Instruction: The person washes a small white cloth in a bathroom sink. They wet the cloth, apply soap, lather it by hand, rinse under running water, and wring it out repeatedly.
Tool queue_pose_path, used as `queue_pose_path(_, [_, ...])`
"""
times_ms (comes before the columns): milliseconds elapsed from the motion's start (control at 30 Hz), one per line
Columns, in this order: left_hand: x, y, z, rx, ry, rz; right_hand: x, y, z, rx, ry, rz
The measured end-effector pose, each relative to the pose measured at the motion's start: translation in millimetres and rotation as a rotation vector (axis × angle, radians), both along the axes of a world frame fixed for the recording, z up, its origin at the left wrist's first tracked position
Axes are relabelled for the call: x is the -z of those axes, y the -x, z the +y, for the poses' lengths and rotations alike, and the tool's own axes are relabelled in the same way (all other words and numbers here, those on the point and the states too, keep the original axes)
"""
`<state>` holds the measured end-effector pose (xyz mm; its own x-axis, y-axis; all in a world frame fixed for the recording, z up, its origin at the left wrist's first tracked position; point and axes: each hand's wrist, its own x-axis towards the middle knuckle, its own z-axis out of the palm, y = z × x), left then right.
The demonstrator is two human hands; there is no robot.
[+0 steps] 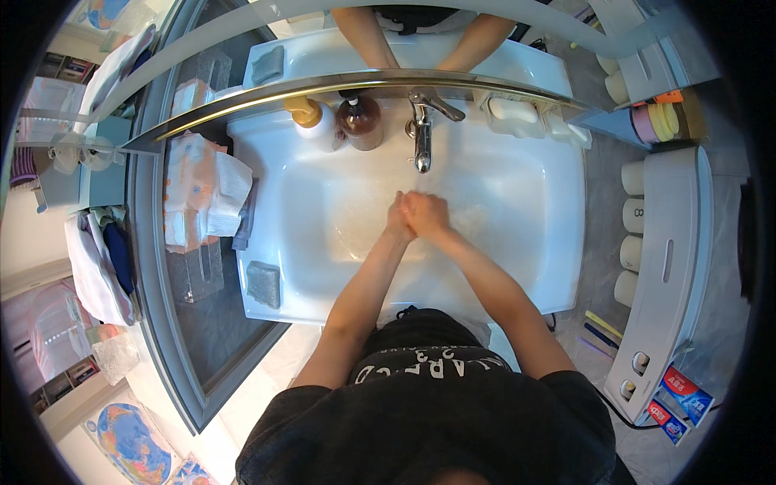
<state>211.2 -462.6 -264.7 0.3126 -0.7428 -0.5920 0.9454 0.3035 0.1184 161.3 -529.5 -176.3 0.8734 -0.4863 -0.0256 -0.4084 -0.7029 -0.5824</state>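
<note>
My left hand [398, 219] and my right hand [427, 214] are pressed together over the white washbasin [509, 254]. The right hand covers much of the left one, and what lies between the palms is hidden. Just beyond them is the spout of a chrome faucet [422, 142], its lever pointing to the right. I cannot tell whether water runs from it. Wet glints show on the basin floor. Behind the basin, left of the faucet, stand a brown pump bottle [361, 124] and a white bottle with a yellow pump top [314, 124].
Bar soap [512, 110] sits in a dish at the back right. A grey sponge or cloth [263, 285] lies on the front left rim. Left are tissue packs [194, 182]; right, a white wall holder [667, 260] with cups [632, 215], toothbrushes [603, 326] and toothpaste tubes [687, 394]. A mirror spans the back.
</note>
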Motion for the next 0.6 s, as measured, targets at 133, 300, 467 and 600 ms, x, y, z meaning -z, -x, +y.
queue_pose_path(133, [-17.2, -4.9, 8.9, -0.080, -0.207, 0.147, 6.9, 3.5, 12.1, -0.092, -0.031, -0.073])
queue_pose_path(300, [-62.8, -23.9, 15.5, -0.085, -0.214, 0.101, 38.7, -23.5, -50.5, 0.325, -0.524, 0.214])
queue_pose_path(467, [-66.9, -65.0, 61.6, -0.227, -0.059, 0.001, -0.3, -26.7, -48.8, 0.194, -1.494, 0.226])
queue_pose_path(600, [-64.0, -43.0, 68.3, -0.282, -0.241, -0.070, 26.7, -31.3, -39.7, 0.332, -1.317, 0.053])
